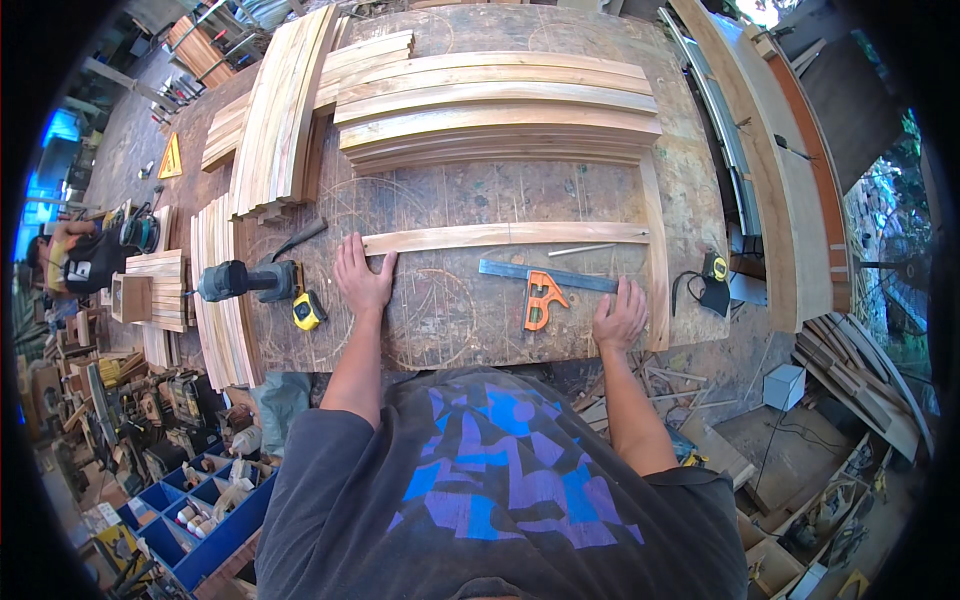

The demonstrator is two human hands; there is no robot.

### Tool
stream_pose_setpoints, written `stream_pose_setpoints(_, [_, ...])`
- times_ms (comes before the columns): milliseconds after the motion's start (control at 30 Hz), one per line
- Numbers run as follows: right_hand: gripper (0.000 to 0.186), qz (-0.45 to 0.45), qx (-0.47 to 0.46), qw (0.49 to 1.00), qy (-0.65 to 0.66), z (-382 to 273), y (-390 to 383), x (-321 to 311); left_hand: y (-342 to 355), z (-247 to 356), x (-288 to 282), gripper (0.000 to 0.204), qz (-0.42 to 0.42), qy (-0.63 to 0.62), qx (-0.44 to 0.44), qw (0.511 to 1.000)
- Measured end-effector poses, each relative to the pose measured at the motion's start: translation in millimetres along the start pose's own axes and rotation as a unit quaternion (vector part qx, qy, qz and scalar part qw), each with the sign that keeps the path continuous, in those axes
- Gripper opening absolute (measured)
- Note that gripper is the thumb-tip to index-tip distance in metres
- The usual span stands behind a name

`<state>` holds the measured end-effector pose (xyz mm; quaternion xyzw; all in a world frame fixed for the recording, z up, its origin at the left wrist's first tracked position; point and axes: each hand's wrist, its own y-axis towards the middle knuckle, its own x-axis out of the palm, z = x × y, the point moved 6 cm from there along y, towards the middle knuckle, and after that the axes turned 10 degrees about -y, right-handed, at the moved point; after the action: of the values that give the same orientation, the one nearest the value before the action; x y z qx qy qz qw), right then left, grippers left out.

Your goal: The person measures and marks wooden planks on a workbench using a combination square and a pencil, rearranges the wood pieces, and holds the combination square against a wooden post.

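Note:
My left hand [362, 280] rests open at the left end of a light wooden strip [505, 234], its fingers apart and touching the wood. That strip lies crosswise on the worn workbench, its right end against a longer strip [656, 250] running toward me. My right hand [621, 320] lies with fingers stretched out at the right end of the steel blade of a combination square [546, 275]. The square's orange head [538, 305] points toward me. Between strip and square lies a thin pencil-like stick [582, 250].
Stacked wooden strips [500, 110] fill the far bench, with another stack [285, 120] at the left. A cordless drill [250, 281], a yellow tape measure [308, 311] and a dark-handled tool [300, 238] sit left of my hand. Another tape measure [715, 267] is at the right.

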<state>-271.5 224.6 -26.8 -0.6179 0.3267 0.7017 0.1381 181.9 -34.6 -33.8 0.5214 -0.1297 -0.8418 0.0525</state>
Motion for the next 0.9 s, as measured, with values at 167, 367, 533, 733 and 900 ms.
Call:
stream_pose_setpoints(167, [0.058, -0.001, -0.001, 1.000, 0.002, -0.3, 0.3, -0.5, 0.0, -0.1, -0.3, 0.086, -0.001, -0.001, -0.001, 1.000])
stream_pose_setpoints(367, [0.058, -0.006, 0.001, 1.000, 0.001, 0.3, -0.5, 1.1, -1.0, -0.8, 0.0, 0.086, 0.000, 0.007, 0.001, 1.000])
stream_pose_setpoints(533, [0.058, 0.000, -0.003, 1.000, 0.001, 0.5, -0.6, 0.6, -0.8, -0.9, -0.2, 0.085, 0.001, 0.005, 0.003, 1.000])
stream_pose_setpoints(733, [0.058, 0.002, -0.001, 1.000, 0.007, -0.3, -0.3, -0.2, -0.7, -0.1, -0.8, 0.085, 0.000, 0.012, 0.002, 1.000])
stream_pose_setpoints(900, [0.058, 0.001, 0.000, 1.000, 0.007, 0.1, -0.6, 0.1, -1.0, -1.0, -0.1, 0.085, 0.002, 0.009, -0.002, 1.000])
